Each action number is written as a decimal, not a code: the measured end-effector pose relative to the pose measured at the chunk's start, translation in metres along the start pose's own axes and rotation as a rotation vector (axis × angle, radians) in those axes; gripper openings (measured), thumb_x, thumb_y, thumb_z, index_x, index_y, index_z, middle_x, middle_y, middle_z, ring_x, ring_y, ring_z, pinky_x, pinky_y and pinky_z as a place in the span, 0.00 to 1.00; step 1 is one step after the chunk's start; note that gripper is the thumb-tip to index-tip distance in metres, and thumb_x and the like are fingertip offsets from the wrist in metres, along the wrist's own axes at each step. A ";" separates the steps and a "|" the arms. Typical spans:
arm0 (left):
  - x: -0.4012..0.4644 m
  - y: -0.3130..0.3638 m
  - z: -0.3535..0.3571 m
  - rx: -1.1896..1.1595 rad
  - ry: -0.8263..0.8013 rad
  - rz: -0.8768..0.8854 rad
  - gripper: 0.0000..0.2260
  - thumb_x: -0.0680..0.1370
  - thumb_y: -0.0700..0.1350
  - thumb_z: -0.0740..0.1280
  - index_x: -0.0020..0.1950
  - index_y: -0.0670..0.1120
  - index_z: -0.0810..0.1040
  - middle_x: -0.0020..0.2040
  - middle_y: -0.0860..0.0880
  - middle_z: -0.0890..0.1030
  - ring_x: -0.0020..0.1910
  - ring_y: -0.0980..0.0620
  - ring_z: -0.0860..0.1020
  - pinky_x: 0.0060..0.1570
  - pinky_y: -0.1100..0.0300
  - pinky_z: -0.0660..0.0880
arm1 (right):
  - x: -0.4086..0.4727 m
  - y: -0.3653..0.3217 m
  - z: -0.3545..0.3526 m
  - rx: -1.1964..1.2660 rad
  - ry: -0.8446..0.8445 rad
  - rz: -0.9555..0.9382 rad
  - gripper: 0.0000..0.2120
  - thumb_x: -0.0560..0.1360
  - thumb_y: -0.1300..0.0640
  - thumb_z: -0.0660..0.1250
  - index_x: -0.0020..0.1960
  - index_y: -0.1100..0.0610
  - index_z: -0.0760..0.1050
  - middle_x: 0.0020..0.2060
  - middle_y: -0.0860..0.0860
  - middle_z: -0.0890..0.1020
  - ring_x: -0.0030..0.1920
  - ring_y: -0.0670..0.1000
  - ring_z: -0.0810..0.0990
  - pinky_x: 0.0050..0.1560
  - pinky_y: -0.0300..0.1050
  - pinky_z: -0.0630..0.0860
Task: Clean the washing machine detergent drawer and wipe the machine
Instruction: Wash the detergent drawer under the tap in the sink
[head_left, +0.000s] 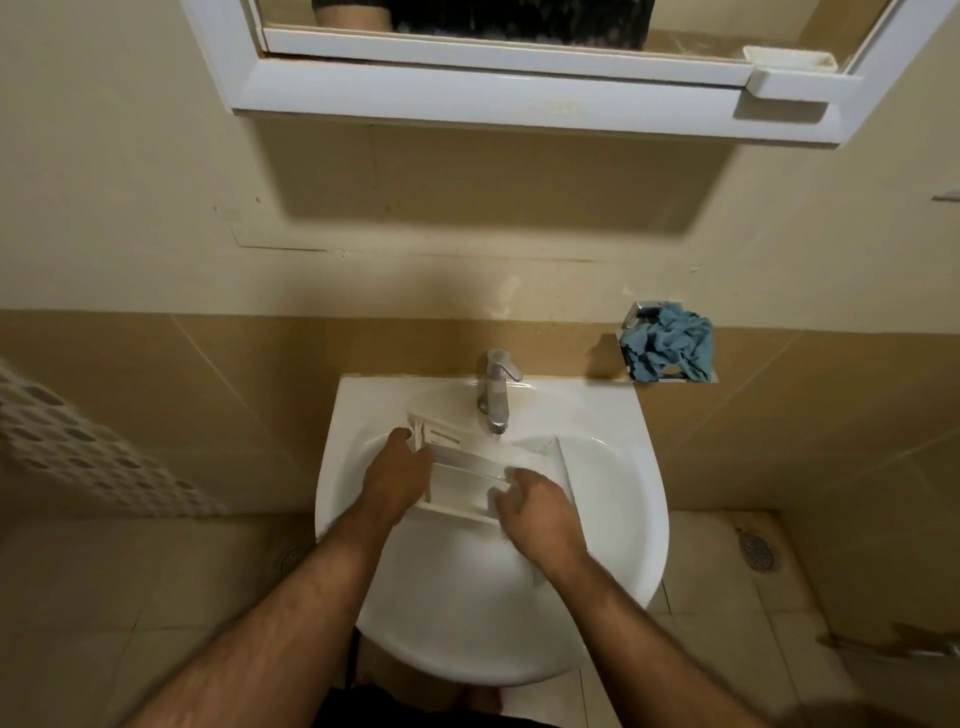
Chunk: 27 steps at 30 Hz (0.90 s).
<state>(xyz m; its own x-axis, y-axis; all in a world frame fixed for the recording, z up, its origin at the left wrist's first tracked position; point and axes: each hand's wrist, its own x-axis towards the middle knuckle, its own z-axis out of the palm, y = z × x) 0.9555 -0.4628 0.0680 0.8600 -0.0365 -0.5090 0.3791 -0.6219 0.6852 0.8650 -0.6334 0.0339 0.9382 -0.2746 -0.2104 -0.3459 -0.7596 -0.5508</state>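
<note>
- Detergent drawer (467, 470): this white plastic tray is out of the washing machine and sits in the white sink (613, 545), right under the tap (496, 392).
- Water runs from the tap onto the far part of the drawer, near its middle.
- Left hand (397, 480): it grips the left end of the drawer, with the fingers curled over the edge to keep it from sliding.
- Right hand (540, 512): it is on the right, near side of the drawer. The fingers look bent onto the plastic, but the picture is a bit blurry there, so I cannot tell if they pinch it or just rub it.
- Blue cloth (667, 343): it is bunched up in a shiny holder (636, 314) on the wall, to the right of the tap and well apart from both hands.
- Step now: I think this is the rinsing part, washing old soap out of the drawer's little boxes.
- Next move: it probably needs the drawer turned or tipped so water gets into every box and then drains out. One hand should hold tight, since wet plastic is slippery.
- After that, the cloth is still to be picked up for wiping the machine, which is not in view.
</note>
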 end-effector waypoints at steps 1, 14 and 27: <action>-0.003 -0.001 0.001 0.003 0.013 -0.016 0.23 0.81 0.50 0.59 0.76 0.48 0.61 0.68 0.43 0.74 0.61 0.40 0.75 0.60 0.45 0.75 | -0.008 -0.002 0.000 0.042 -0.039 -0.010 0.28 0.78 0.38 0.61 0.70 0.54 0.73 0.66 0.50 0.77 0.67 0.51 0.74 0.67 0.45 0.70; -0.026 -0.015 -0.002 -0.193 -0.139 -0.016 0.27 0.80 0.51 0.64 0.75 0.55 0.55 0.63 0.46 0.73 0.55 0.44 0.77 0.47 0.44 0.82 | -0.029 -0.009 0.005 -0.176 -0.140 -0.301 0.39 0.69 0.51 0.74 0.76 0.51 0.62 0.70 0.50 0.72 0.69 0.54 0.69 0.65 0.48 0.72; 0.006 0.020 -0.059 -0.007 -0.435 -0.009 0.22 0.79 0.61 0.61 0.65 0.48 0.74 0.60 0.48 0.79 0.55 0.50 0.79 0.55 0.50 0.77 | -0.046 0.002 -0.027 -0.253 -0.190 -0.594 0.38 0.65 0.58 0.71 0.75 0.51 0.66 0.70 0.49 0.72 0.71 0.51 0.67 0.69 0.39 0.63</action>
<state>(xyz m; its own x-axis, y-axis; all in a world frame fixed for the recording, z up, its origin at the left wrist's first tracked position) 0.9886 -0.4294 0.1089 0.6332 -0.3578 -0.6863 0.3897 -0.6187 0.6821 0.8216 -0.6378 0.0645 0.9428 0.3233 -0.0810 0.2628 -0.8707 -0.4158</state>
